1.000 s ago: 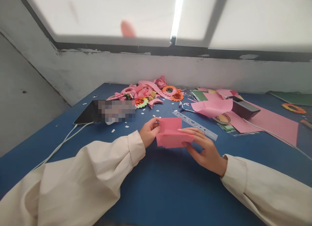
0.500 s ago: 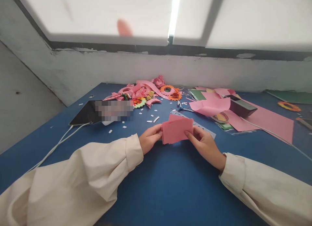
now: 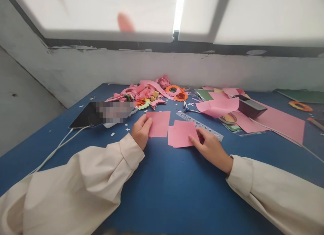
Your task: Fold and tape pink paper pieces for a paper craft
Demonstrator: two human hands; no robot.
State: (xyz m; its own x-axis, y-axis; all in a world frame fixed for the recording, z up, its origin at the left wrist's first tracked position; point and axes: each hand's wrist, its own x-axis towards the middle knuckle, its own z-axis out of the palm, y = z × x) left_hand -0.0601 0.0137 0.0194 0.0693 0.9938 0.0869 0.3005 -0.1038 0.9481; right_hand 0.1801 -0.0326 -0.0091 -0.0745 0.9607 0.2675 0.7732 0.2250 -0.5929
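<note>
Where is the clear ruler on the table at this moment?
In the head view, the ruler lies right of centre on the blue table, just behind the right hand and its pink paper.

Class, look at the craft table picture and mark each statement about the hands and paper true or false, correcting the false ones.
1. The left hand holds one pink paper piece at its left edge. True.
2. The right hand rests on a green sheet. False: its fingers lie on the pink paper stack.
3. The two pink lots touch each other. False: a strip of blue table shows between them.
4. A clear ruler lies just beyond the stack. True.
5. The tablet lies right of the hands. False: it lies to the left, with a white cable.
</note>
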